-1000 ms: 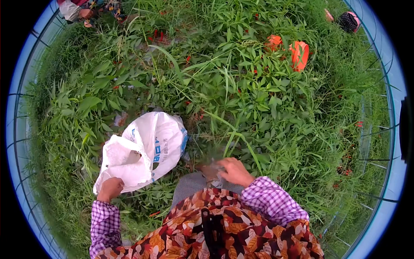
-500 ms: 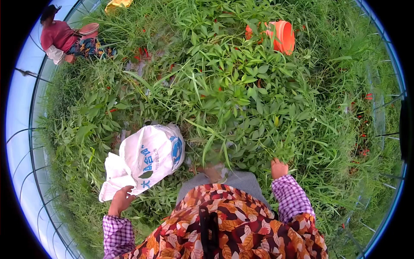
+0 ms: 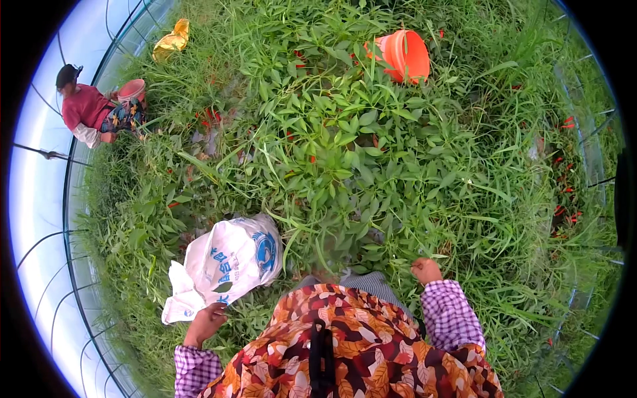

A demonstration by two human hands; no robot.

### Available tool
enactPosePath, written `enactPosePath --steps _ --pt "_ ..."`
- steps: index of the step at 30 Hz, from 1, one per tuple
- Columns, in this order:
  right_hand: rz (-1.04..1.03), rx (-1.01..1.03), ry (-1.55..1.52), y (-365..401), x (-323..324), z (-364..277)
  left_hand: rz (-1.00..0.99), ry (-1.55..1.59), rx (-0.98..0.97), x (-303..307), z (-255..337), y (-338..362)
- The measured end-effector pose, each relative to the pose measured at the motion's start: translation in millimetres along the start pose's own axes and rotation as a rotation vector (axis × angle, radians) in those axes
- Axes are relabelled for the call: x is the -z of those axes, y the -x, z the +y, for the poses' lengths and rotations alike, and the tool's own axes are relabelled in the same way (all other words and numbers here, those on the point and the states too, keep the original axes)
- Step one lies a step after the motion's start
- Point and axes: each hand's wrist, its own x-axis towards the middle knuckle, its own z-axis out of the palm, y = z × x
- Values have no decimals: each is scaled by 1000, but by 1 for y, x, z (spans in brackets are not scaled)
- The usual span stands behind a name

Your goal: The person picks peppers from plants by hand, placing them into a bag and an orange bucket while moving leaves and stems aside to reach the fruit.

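Observation:
My left hand point(image 3: 207, 325) is at the near edge of a white woven sack point(image 3: 232, 255) with blue printing, its fingers loosely bent and slightly apart. Whether it touches the sack is hard to tell. The sack lies on its side among the plants, its loose end toward the lower left, with a green leaf on it. My right hand point(image 3: 426, 270) is low in the leaves to the right of my knees, fingers curled in. Anything inside those fingers is hidden. Around it grow green pepper plants point(image 3: 391, 179) with grass between them.
An orange bucket point(image 3: 406, 56) lies tipped in the foliage ahead. At the far left another person point(image 3: 93, 109) crouches beside a pinkish bucket point(image 3: 131, 91). A yellow sack point(image 3: 172, 41) lies behind. Red peppers point(image 3: 211, 118) show among plants; more point(image 3: 561, 212) are at right.
The view has shifted, so the sack sits lower and the orange bucket farther left. My left hand has slid right along the sack's edge. My right hand's fingers look more curled.

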Motion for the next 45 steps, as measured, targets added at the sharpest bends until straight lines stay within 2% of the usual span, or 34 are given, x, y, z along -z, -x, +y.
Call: enactPosePath --steps 2,4,6,10,14,16,18,20,22,24,26,28,30,34,35,36,38,39,43,45 --pt "-10 -1 -192 -8 0 10 18 -12 -2 -1 12 7" --pt "-117 -164 -558 -2 13 12 38 -8 14 -3 22 15" --pt "-66 -248 -722 9 18 29 55 -1 20 -7 29 23" --pt "-1 -513 -816 43 37 81 29 4 94 -17 40 31" --pt "118 -718 -861 86 51 136 57 169 126 -39 39 36" --pt "157 -786 -928 102 57 153 14 136 156 -46 21 30" --pt "176 -805 -1043 107 56 168 -8 78 163 -48 16 27" --pt "213 -749 -979 110 52 161 -67 100 207 -44 -8 18" --pt "220 -691 -947 113 44 148 -111 211 261 -35 -3 11" --pt "196 -631 -942 114 33 141 -109 156 272 -22 -8 -4" --pt "197 -630 -1075 128 20 133 -116 165 265 -10 -18 -31" --pt "244 -750 -1052 148 11 117 -66 161 195 -1 -4 -52" --pt "185 -761 -1072 174 -4 132 -21 122 83 5 20 -69" --pt "295 -1049 -1619 220 -27 160 -75 125 16 13 70 -102" --pt "431 -1108 -1603 223 -61 190 -104 109 -32 14 79 -111" --pt "350 -1171 -1445 228 -70 202 -117 98 -43 16 87 -123" --pt "344 -1090 -1719 250 -79 212 -138 91 -60 18 96 -144" --pt "460 -1181 -1420 243 -69 186 -158 105 -51 20 101 -153" --pt "498 -1234 -1277 230 -27 135 -225 113 2 28 108 -194" --pt "472 -1184 -1197 210 -7 136 -290 119 52 32 105 -218"
